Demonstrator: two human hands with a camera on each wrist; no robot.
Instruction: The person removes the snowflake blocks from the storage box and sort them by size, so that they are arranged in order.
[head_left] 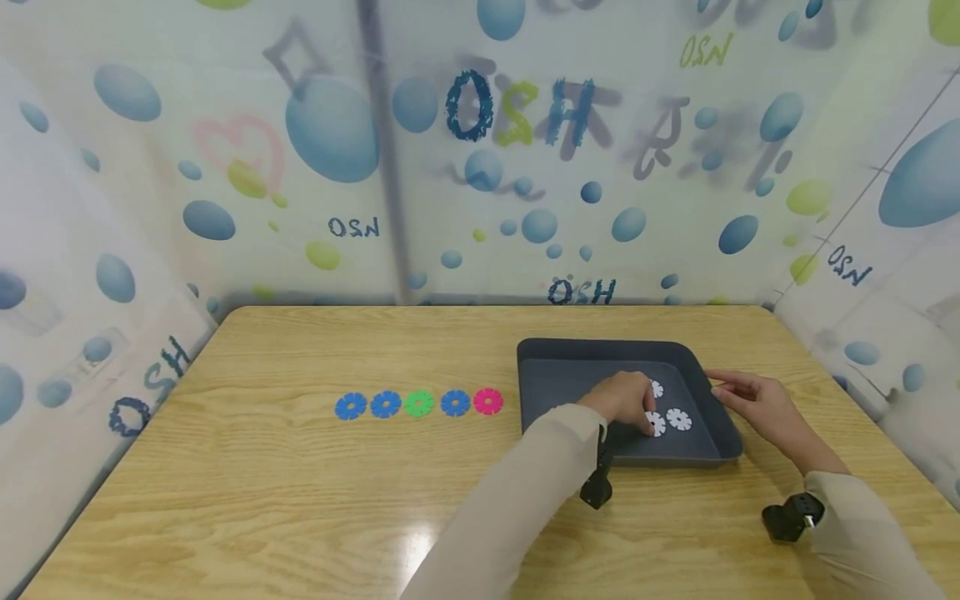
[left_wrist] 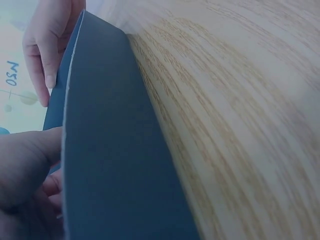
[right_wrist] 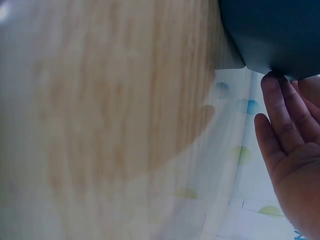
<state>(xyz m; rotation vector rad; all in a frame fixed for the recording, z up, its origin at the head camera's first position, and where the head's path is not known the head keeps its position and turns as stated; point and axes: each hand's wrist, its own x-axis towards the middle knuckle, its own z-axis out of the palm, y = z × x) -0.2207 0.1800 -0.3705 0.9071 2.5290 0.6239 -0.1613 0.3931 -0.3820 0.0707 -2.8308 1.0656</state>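
Nearest, at the lower centre of the frame, the left sleeve (head_left: 498, 512) slants up to a left hand (head_left: 621, 398) that bends down into the tray; its fingertips meet a white notched disc (head_left: 658, 423), though whether they pinch it I cannot tell. At the lower right, the right sleeve (head_left: 862, 517) leads to a right hand (head_left: 761, 404) with its fingers extended, grasping nothing, touching the outer face of the tray's right wall. The dark grey tray (head_left: 555, 383), right of centre on the worktop (head_left: 262, 467), looks light and fairly stiff, likely to slide if pushed, so a steadying touch on that wall suits it. The disc lies flat in its right half, beside two other white discs (head_left: 679, 419); it seems a thin, feather-light, smooth plastic piece, awkward to lift from the floor, best taken by opposite edges, where the notches give purchase. Beyond, the patterned backdrop (head_left: 450, 192) fills the upper frame.
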